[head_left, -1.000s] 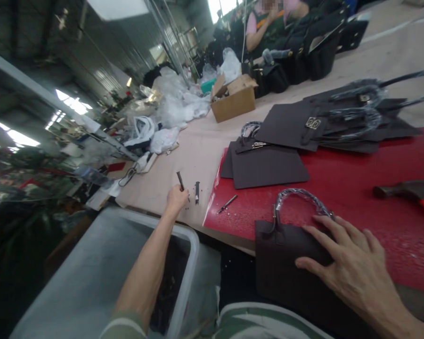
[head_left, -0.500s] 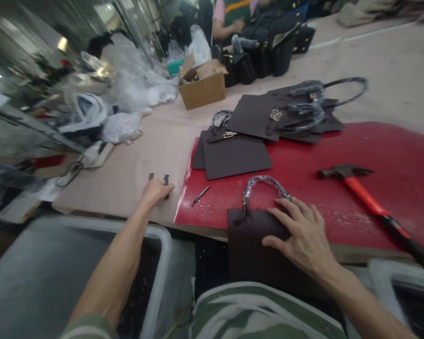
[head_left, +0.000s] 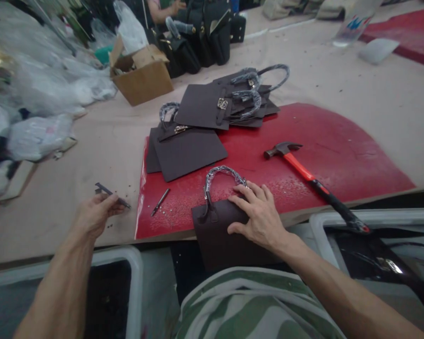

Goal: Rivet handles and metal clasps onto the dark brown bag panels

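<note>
My left hand (head_left: 93, 214) pinches a thin dark strip (head_left: 109, 192) with a short crosspiece at its far end, just above the bare tabletop; the strip's kind is unclear. With fingers spread, my right hand (head_left: 257, 212) lies flat on a dark brown bag panel (head_left: 214, 240). That panel hangs over the table's front edge, and its plastic-wrapped handle (head_left: 222, 169) arches up onto a red mat (head_left: 339, 146). Between my hands, a slim metal punch (head_left: 160, 202) rests on the mat. A claw hammer (head_left: 300, 169) with an orange and black handle lies to the right.
Similar brown panels (head_left: 191, 150) with wrapped handles are piled behind. Farther back stand a cardboard box (head_left: 144, 82), black bags (head_left: 212, 42) and a person's arm (head_left: 164, 13). Clear plastic bags (head_left: 38, 134) lie at left. Grey bins (head_left: 136, 278) sit below the table edge.
My left hand has lifted the dark strip and turned it from upright to slanting. The view has swung right, bringing a clear cup into sight. My right hand stays on the panel.
</note>
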The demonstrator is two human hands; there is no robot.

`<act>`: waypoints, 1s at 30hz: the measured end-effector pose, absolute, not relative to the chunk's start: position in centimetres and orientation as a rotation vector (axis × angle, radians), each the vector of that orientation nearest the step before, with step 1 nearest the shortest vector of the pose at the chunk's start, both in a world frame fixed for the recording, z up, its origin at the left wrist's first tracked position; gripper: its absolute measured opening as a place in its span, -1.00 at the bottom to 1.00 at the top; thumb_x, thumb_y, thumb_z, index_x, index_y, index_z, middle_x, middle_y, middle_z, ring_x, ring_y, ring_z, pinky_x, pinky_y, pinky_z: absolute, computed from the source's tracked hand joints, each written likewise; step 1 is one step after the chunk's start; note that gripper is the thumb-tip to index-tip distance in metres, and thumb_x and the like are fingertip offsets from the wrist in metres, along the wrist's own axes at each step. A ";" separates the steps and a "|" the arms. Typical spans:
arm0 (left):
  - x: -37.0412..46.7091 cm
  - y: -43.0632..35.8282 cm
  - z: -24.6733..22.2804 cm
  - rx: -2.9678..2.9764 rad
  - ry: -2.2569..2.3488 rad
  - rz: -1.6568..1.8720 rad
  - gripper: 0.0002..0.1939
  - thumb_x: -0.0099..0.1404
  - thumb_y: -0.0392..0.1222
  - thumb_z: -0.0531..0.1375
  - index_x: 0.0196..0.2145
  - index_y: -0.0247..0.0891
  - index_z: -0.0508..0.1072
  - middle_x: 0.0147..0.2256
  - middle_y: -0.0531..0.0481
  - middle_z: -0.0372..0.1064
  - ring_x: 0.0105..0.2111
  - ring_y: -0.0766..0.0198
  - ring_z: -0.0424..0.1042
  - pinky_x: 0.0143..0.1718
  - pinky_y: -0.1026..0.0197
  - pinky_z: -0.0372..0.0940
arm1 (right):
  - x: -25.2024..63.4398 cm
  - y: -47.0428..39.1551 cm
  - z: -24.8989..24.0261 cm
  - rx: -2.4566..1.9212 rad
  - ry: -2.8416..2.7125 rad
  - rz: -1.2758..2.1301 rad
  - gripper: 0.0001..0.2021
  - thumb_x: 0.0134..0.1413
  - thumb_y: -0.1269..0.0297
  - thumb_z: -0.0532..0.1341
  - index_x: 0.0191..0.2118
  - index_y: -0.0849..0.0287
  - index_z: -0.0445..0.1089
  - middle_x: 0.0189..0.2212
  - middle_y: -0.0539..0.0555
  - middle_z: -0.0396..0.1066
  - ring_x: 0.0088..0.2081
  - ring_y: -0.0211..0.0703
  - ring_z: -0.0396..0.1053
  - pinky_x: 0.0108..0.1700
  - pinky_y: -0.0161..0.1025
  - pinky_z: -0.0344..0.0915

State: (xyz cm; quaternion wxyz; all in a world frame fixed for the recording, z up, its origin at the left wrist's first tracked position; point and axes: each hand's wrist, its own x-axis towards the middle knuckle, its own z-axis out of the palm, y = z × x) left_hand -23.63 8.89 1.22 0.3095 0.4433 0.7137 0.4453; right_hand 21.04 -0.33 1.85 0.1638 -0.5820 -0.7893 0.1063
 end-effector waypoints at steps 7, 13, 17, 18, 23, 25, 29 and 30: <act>-10.3 4.0 3.7 0.975 1.364 1.337 -0.53 0.02 -0.01 0.46 -0.19 -0.23 0.42 -0.39 0.04 0.53 -0.43 0.22 0.55 -0.33 0.13 0.54 | 21.1 -0.3 1.8 -1.663 -2.250 0.294 -0.28 -0.16 -0.14 0.49 0.14 0.00 0.42 0.25 0.13 0.28 0.31 0.32 0.06 0.33 0.33 -0.08; -1.0 1.0 1.9 1.244 1.196 1.340 -0.70 0.26 -0.12 0.36 -0.09 -0.26 0.47 -0.24 -0.05 0.59 -0.25 0.18 0.62 -0.14 0.15 0.54 | 21.2 -0.3 1.8 -1.646 -2.254 0.298 -0.25 -0.19 -0.16 0.50 0.14 0.00 0.41 0.26 0.13 0.27 0.31 0.32 0.06 0.34 0.35 -0.10; 0.8 0.0 0.8 1.600 1.181 1.295 -0.84 0.35 -0.22 0.28 -0.11 -0.24 0.49 -0.17 -0.05 0.59 -0.16 0.19 0.61 -0.02 0.13 0.51 | 21.2 -0.3 1.8 -1.634 -2.259 0.297 -0.27 -0.17 -0.16 0.49 0.14 0.00 0.41 0.26 0.14 0.26 0.31 0.32 0.05 0.34 0.36 -0.11; 0.8 -0.1 0.7 1.678 1.185 1.301 -0.84 0.35 -0.24 0.27 -0.11 -0.23 0.49 -0.17 -0.05 0.59 -0.15 0.20 0.60 0.00 0.13 0.50 | 21.2 -0.4 1.8 -1.630 -2.259 0.298 -0.27 -0.17 -0.16 0.49 0.14 0.00 0.41 0.26 0.14 0.27 0.31 0.32 0.05 0.34 0.35 -0.11; 0.9 -0.2 0.4 1.941 1.222 1.307 -0.82 0.35 -0.30 0.27 -0.08 -0.23 0.47 -0.17 -0.03 0.60 -0.14 0.22 0.60 -0.01 0.16 0.49 | 21.2 -0.4 1.8 -1.621 -2.249 0.297 -0.29 -0.15 -0.15 0.47 0.13 0.02 0.41 0.25 0.13 0.27 0.31 0.31 0.05 0.33 0.36 -0.10; 1.1 -0.4 0.4 2.010 1.230 1.305 -0.82 0.36 -0.30 0.25 -0.08 -0.23 0.46 -0.17 -0.03 0.59 -0.15 0.23 0.60 -0.05 0.21 0.49 | 21.2 -0.4 1.8 -1.613 -2.244 0.297 -0.31 -0.13 -0.14 0.46 0.12 0.02 0.41 0.25 0.14 0.27 0.31 0.31 0.05 0.33 0.37 -0.10; 1.4 -0.7 0.3 2.085 1.257 1.277 -0.85 0.38 -0.29 0.22 -0.08 -0.24 0.43 -0.18 -0.03 0.59 -0.16 0.25 0.60 -0.07 0.24 0.49 | 21.2 -0.4 1.7 -1.602 -2.234 0.301 -0.33 -0.11 -0.14 0.45 0.11 0.03 0.42 0.25 0.15 0.28 0.31 0.31 0.05 0.33 0.36 -0.11; 1.4 -0.8 0.2 2.088 1.273 1.266 -0.85 0.39 -0.30 0.21 -0.08 -0.24 0.43 -0.18 -0.03 0.58 -0.16 0.25 0.60 -0.07 0.23 0.49 | 21.2 -0.4 1.7 -1.600 -2.232 0.301 -0.34 -0.10 -0.14 0.45 0.11 0.03 0.42 0.25 0.15 0.28 0.31 0.31 0.05 0.33 0.36 -0.10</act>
